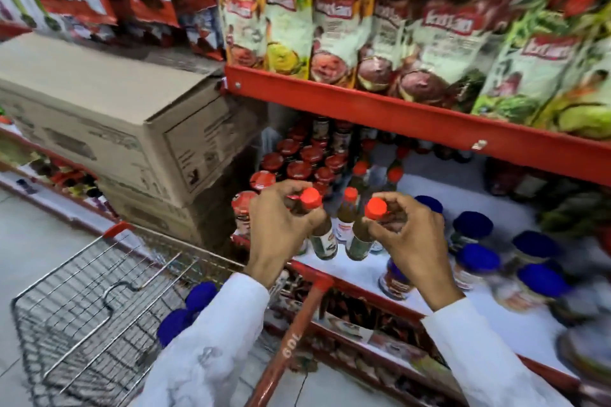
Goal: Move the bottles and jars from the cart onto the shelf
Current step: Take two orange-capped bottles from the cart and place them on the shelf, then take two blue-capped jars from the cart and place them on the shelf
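Observation:
My left hand grips a dark bottle with an orange-red cap by its neck. My right hand holds a second, similar orange-capped bottle the same way. Both bottles hang tilted just above the front of the white shelf. A third orange-capped bottle stands on the shelf between them. Two blue-lidded jars lie in the wire cart under my left sleeve.
Red-lidded jars crowd the shelf's back left; blue-lidded jars stand on its right. A red upper shelf full of pouches overhangs. Stacked cardboard boxes sit left of the shelf. The cart's red handle runs below my hands.

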A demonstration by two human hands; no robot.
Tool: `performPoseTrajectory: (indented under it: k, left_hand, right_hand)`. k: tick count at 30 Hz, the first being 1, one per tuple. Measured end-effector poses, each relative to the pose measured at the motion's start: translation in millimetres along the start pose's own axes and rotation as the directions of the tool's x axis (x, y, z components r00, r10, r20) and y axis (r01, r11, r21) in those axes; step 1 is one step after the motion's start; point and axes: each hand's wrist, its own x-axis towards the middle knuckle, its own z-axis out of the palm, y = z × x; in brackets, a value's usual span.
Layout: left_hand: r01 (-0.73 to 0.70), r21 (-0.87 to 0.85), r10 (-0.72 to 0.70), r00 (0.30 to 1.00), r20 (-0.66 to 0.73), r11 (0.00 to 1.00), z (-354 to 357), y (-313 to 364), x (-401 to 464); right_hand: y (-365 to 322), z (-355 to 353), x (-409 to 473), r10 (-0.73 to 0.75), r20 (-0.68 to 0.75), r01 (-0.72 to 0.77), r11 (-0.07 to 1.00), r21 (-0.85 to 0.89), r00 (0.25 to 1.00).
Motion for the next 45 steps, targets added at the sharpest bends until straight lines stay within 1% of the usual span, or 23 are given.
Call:
performPoseTrajectory:
  k: [3,7,14,20,22,24,26,27,28,30,31,33,35,36,38,39,42,44,45]
  left_hand:
    - [0.016,0.068,-0.023,0.995,0.100,0.998,33.0,-11.4,7.5]
    - [0.053,0.102,-0.072,0.979,0.191,0.993,63.4,-29.3,12.2]
    - [0.029,0.134,-0.061,0.967,0.248,0.991,90.5,-45.2,17.1]
    - [0.031,0.145,-0.068,0.965,0.254,0.989,95.0,-55.2,16.5]
    - [0.037,0.133,-0.070,0.963,0.259,0.990,91.5,-54.5,16.1]
    - [0.037,0.116,-0.067,0.960,0.272,0.993,84.7,-53.2,14.2]
    - [0.048,0.109,-0.075,0.961,0.264,0.993,72.5,-51.4,9.6]
    - [0.057,0.104,-0.080,0.968,0.238,0.993,63.2,-50.5,5.8]
    - [0.061,0.096,-0.079,0.976,0.201,0.994,51.2,-50.3,0.8]
    - [0.063,0.063,-0.070,0.990,0.121,0.996,23.2,-52.0,-12.8]
    - [0.077,0.044,-0.080,0.994,0.071,0.996,6.9,-55.9,-20.8]
    - [0.151,-0.007,-0.151,0.988,-0.025,0.989,-28.0,-69.4,-38.9]
    - [0.219,-0.053,-0.223,0.970,-0.097,0.974,-57.4,-86.5,-57.0]
    - [0.256,-0.045,-0.260,0.953,-0.154,0.966,-72.7,-97.9,-66.8]
    - [0.364,-0.018,-0.356,0.899,-0.256,0.931,-100.0,-123.5,-85.7]
    - [0.423,-0.023,-0.411,0.863,-0.293,0.906,-113.0,-137.8,-95.9]
    - [0.555,-0.045,-0.535,0.773,-0.341,0.831,-135.4,-176.9,-121.4]
    - [0.614,0.002,-0.572,0.737,-0.360,0.789,-139.5,-201.6,-132.9]
    - [0.641,0.025,-0.590,0.721,-0.364,0.767,-137.5,-210.9,-135.6]
  right_hand:
    - [25.7,2.9,6.7,0.081,0.013,-0.080,0.996,-0.034,0.997]
    - [51.1,12.7,11.8,0.136,0.022,-0.134,0.989,-0.068,0.991]
    - [76.0,25.6,19.1,0.226,0.032,-0.223,0.972,-0.072,0.974]
    - [82.7,28.8,19.2,0.251,0.026,-0.249,0.965,-0.084,0.968]
    - [78.0,26.0,16.9,0.230,0.024,-0.225,0.965,-0.137,0.973]
    - [69.5,22.9,12.9,0.197,0.012,-0.189,0.953,-0.236,0.980]
    - [58.4,22.1,7.4,0.124,-0.012,-0.120,0.932,-0.342,0.992]
    - [51.5,23.5,3.8,0.064,-0.015,-0.066,0.928,-0.367,0.998]
    - [43.4,27.1,0.1,0.005,-0.012,-0.009,0.932,-0.364,1.000]
    - [28.4,36.7,-6.9,-0.078,0.015,0.079,0.953,-0.294,0.997]
    - [22.0,44.6,-9.7,-0.109,0.049,0.117,0.965,-0.234,0.993]
    - [11.5,66.5,-16.0,-0.157,0.152,0.173,0.980,-0.098,0.976]
    - [5.2,89.5,-22.0,-0.163,0.266,0.164,0.986,0.021,0.950]
    - [1.9,105.3,-25.4,-0.160,0.332,0.146,0.987,0.067,0.929]
    - [-1.9,139.5,-32.1,-0.154,0.468,0.109,0.986,0.123,0.870]
    - [-3.4,159.3,-36.0,-0.152,0.534,0.091,0.986,0.138,0.831]
    - [-3.3,215.6,-45.0,-0.116,0.697,0.033,0.991,0.132,0.708]
    - [-3.5,252.0,-48.5,-0.079,0.772,0.032,0.997,0.076,0.630]
    - [-2.0,267.2,-49.0,-0.066,0.790,0.057,0.998,0.040,0.609]
